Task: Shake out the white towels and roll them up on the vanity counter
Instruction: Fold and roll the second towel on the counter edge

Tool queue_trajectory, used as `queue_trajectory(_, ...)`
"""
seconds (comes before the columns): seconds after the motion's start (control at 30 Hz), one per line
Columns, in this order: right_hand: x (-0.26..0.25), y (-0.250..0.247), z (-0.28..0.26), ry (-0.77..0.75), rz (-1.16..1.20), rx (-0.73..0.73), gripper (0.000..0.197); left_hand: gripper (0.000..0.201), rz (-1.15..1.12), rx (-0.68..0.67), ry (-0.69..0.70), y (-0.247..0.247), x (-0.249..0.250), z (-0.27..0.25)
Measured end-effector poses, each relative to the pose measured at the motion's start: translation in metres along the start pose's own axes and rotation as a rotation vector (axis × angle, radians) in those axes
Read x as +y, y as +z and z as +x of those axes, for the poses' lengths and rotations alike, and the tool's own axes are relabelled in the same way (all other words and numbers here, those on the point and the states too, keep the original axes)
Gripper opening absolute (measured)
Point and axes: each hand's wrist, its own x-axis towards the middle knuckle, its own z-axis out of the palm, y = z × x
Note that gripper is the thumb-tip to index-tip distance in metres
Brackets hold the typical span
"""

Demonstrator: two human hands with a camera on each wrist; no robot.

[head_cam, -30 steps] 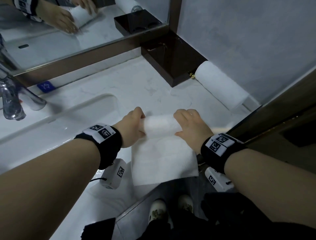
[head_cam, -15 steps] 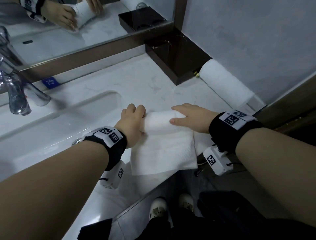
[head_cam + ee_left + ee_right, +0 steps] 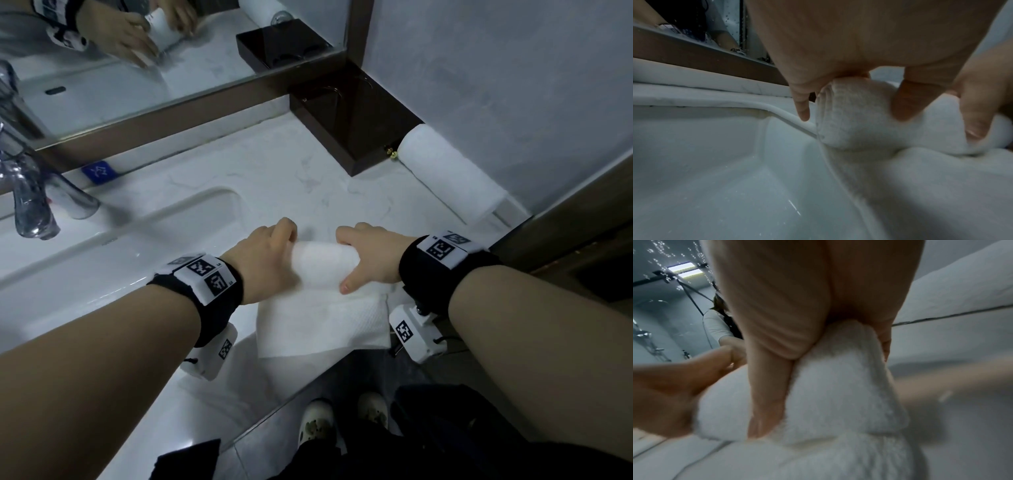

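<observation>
At the near edge of the white marble vanity counter (image 3: 239, 178), just right of the basin, lies a white terry towel (image 3: 322, 318), half rolled, its flat tail over the edge. L hand (image 3: 263, 263) grips the roll's left end, fingers curled over it; R hand (image 3: 370, 257) clasps the right end w/ thumb on the near side. A 2nd rolled white towel (image 3: 448, 171) sits far right by the wall, beside a dark brown box (image 3: 356, 116).

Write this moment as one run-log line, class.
left hand: grips towel roll | right hand: grips same roll | towel: partly rolled, tail flat on counter | finished roll: by wall
</observation>
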Motion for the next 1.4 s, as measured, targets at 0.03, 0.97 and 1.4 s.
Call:
queue_trajectory(0.03, 0.0, 0.002, 0.0, -0.004, -0.018, 0.017, 0.059, 0.055, -0.018, -0.048, -0.037, -0.005, 0.003, 0.0)
queue_trajectory(0.97, 0.022, -0.014, -0.002, -0.044, 0.064, 0.008, 0.073, 0.051, 0.602, 0.15, 0.189, 0.016, 0.032, 0.023)
queue_trajectory(1.4, 0.029, 0.026, -0.007, -0.168, -0.305, 0.378, 0.072, 0.056, 0.261, -0.321, 0.068, -0.027, 0.039, 0.016)
